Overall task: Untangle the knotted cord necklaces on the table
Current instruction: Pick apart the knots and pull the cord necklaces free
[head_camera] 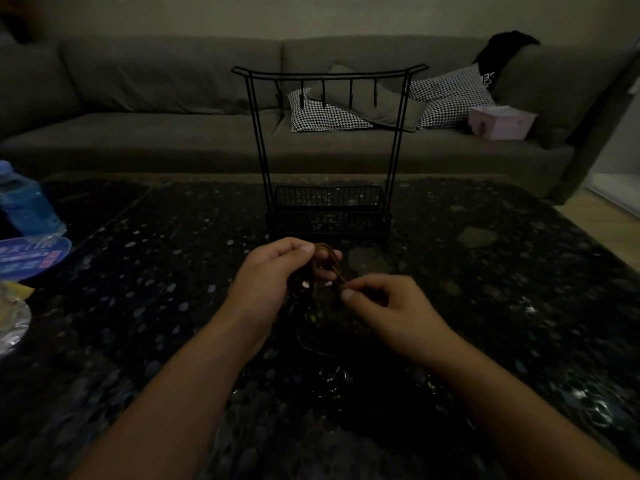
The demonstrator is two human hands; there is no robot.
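A tangle of brown cord necklaces [327,259] is lifted over the dark speckled table [485,289], just in front of me. My left hand [277,271] grips the bundle, thumb and fingers curled round the looped cords. My right hand [388,306] pinches a single strand at the lower right of the tangle. Loose cord ends [308,337] hang down from the bundle to the tabletop between my wrists. The dim light hides the knots themselves.
A black wire jewellery stand [329,140] with hooks and a basket base stands just beyond my hands. A blue bottle [24,202], a blue packet [31,254] and foil [10,323] lie at the table's left edge. Behind the table runs a grey sofa [156,98] with cushions and a pink box [500,121].
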